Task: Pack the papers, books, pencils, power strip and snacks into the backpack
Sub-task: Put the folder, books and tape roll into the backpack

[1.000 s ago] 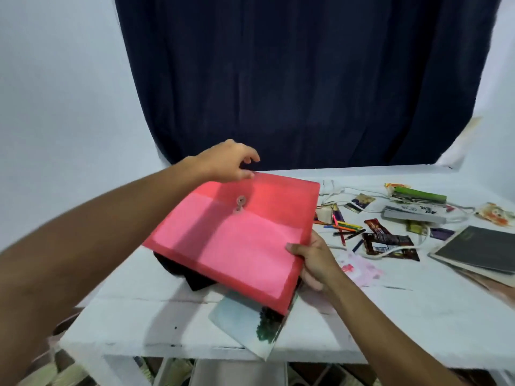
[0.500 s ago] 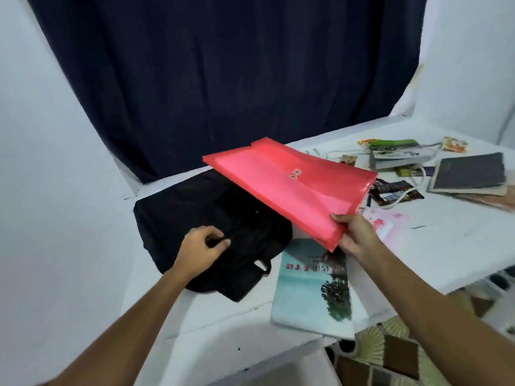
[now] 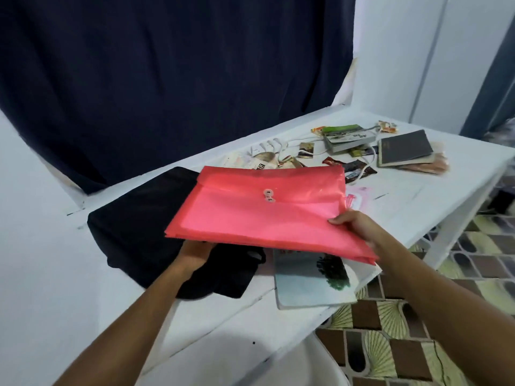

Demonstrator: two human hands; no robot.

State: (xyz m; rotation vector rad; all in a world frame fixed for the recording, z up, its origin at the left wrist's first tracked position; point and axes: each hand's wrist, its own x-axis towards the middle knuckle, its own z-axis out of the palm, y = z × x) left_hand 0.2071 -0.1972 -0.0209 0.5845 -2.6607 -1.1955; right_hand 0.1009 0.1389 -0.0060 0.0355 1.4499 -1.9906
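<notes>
1. The right hand (image 3: 354,225) pinches the red folder (image 3: 262,213) at its 3 o'clock edge, holding it above the white table (image 3: 418,201).
2. The left hand (image 3: 195,253) sits under the folder's 7 o'clock corner on the black backpack (image 3: 139,224); its fingers are hidden, so I cannot tell their grip.
3. A pale book (image 3: 309,282) lies at 5 o'clock of the folder.

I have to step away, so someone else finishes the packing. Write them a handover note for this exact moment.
Right hand grips the red folder by its right edge, above the black backpack. Left hand is under the folder at the backpack; grip hidden. Nothing visibly packed. Left on the white table: books, power strip, snacks, a booklet by the backpack. Pencils not seen.
</notes>
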